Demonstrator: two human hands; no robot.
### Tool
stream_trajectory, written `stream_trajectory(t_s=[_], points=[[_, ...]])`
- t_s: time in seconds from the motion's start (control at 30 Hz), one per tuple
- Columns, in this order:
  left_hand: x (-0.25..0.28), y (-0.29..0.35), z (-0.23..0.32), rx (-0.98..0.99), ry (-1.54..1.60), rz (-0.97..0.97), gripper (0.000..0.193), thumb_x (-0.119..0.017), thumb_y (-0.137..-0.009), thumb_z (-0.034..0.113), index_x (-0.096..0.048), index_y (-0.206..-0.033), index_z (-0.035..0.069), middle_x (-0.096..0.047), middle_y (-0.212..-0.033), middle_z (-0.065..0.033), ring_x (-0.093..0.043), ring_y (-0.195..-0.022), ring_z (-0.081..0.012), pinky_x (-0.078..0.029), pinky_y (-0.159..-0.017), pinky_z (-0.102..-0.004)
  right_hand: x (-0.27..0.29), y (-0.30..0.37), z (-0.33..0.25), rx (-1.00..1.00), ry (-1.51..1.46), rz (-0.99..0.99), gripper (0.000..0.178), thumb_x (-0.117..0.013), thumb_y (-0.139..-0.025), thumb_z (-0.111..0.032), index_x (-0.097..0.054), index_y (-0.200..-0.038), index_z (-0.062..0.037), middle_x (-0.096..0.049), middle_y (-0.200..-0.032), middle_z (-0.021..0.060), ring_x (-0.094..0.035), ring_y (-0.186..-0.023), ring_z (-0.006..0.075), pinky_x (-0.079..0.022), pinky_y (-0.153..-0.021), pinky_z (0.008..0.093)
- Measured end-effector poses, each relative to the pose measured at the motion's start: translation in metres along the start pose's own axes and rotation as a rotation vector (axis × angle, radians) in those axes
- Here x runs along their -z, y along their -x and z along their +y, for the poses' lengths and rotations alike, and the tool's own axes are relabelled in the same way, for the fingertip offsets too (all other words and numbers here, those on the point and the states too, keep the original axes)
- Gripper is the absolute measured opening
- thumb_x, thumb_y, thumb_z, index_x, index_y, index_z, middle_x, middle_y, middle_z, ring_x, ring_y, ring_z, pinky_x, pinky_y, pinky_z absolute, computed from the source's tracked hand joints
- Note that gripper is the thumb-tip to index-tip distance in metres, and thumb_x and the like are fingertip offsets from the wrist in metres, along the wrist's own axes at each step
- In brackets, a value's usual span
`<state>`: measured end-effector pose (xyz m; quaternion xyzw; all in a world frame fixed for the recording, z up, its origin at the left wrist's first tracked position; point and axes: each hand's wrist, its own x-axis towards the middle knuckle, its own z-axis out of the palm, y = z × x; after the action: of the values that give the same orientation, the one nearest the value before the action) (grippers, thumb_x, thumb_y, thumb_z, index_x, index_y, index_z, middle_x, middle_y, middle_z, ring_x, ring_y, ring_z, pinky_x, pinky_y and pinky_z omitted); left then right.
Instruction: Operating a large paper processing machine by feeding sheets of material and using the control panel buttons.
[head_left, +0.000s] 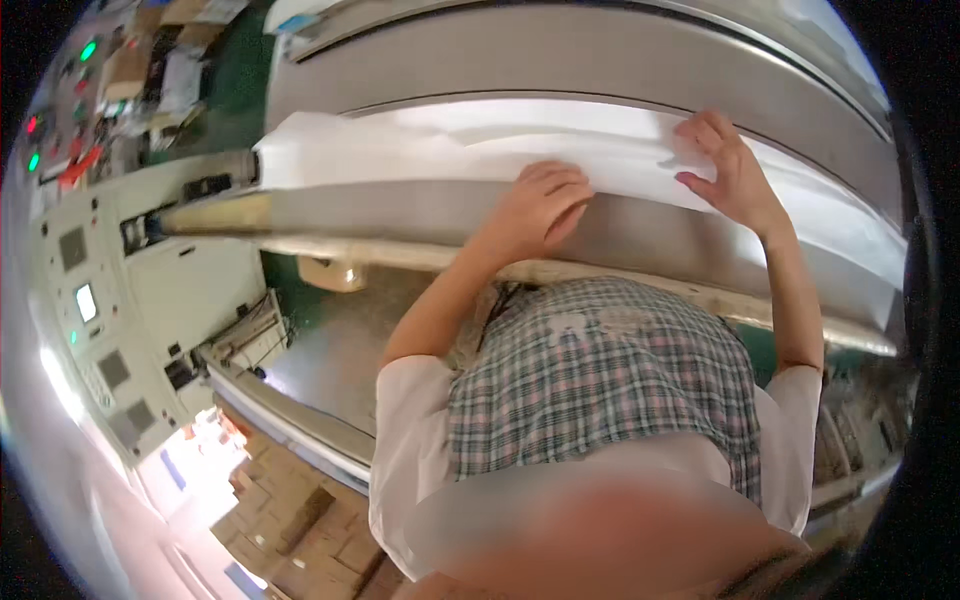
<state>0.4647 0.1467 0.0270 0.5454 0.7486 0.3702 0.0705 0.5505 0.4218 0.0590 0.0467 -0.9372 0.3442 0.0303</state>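
Note:
A long white sheet [400, 155], thin and rumpled, lies along a grey metal machine bed in front of me. My left hand [545, 208] rests at the sheet's near edge with its fingers curled together; what is under or in them is hidden. Farther right, my right hand [732, 175] is over the sheet, its thumb held apart from bent fingers. Nothing shows between that thumb and the fingers. Below both hands runs a smooth grey bar [400, 212] along the sheet's near side.
A broad metal panel [560, 55] rises behind the sheet. On the left stands a pale control cabinet [190, 300] with a small lit screen [86, 302]. A pale rail [420, 257] passes close to my plaid apron [610, 380]. Cardboard boxes [290, 510] are stacked at lower left.

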Motion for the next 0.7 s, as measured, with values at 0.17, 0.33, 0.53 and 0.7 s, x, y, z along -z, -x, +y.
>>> stream_trajectory(t_s=[0.17, 0.33, 0.53, 0.7], points=[[0.055, 0.078, -0.071, 0.260, -0.459, 0.164, 0.021, -0.049, -0.082, 0.020, -0.058, -0.099, 0.009, -0.057, -0.104, -0.0091, -0.050, -0.102, -0.0279, -0.033, -0.090, -0.0448, -0.047, -0.014, -0.039, 0.002, 0.107, -0.031, 0.037, -0.065, -0.063, 0.000, -0.051, -0.097, -0.0050, -0.047, -0.105, 0.0118, -0.051, -0.092, 0.0328, -0.045, -0.074, 0.0369], [0.147, 0.155, -0.159, 0.512, -0.885, 0.250, 0.028, -0.048, -0.084, 0.028, -0.057, -0.105, 0.011, -0.055, -0.108, -0.0114, -0.048, -0.106, -0.0278, -0.033, -0.089, -0.0480, -0.083, -0.034, -0.067, 0.008, 0.072, -0.068, 0.034, -0.062, -0.062, 0.003, -0.052, -0.093, -0.0051, -0.048, -0.099, 0.0112, -0.052, -0.089, 0.0307, -0.047, -0.071, 0.0370], [0.265, 0.251, -0.278, 0.561, -1.170, 0.314, 0.031, -0.050, -0.082, 0.032, -0.056, -0.107, 0.016, -0.054, -0.111, -0.0129, -0.049, -0.105, -0.0309, -0.036, -0.085, -0.0519, -0.129, -0.074, -0.116, 0.072, 0.115, -0.034, 0.026, -0.057, -0.062, 0.006, -0.054, -0.086, -0.0034, -0.050, -0.095, 0.0103, -0.053, -0.085, 0.0286, -0.047, -0.066, 0.0357], [0.344, 0.214, -0.312, 1.100, -0.398, 0.402, 0.039, -0.057, -0.078, 0.036, -0.060, -0.103, 0.007, -0.061, -0.095, -0.0095, -0.057, -0.088, -0.0242, -0.042, -0.078, -0.0310, -0.155, -0.100, -0.139, 0.019, 0.155, -0.067, 0.027, -0.056, -0.063, 0.005, -0.054, -0.088, -0.0027, -0.050, -0.095, 0.0106, -0.053, -0.087, 0.0289, -0.047, -0.069, 0.0354]])
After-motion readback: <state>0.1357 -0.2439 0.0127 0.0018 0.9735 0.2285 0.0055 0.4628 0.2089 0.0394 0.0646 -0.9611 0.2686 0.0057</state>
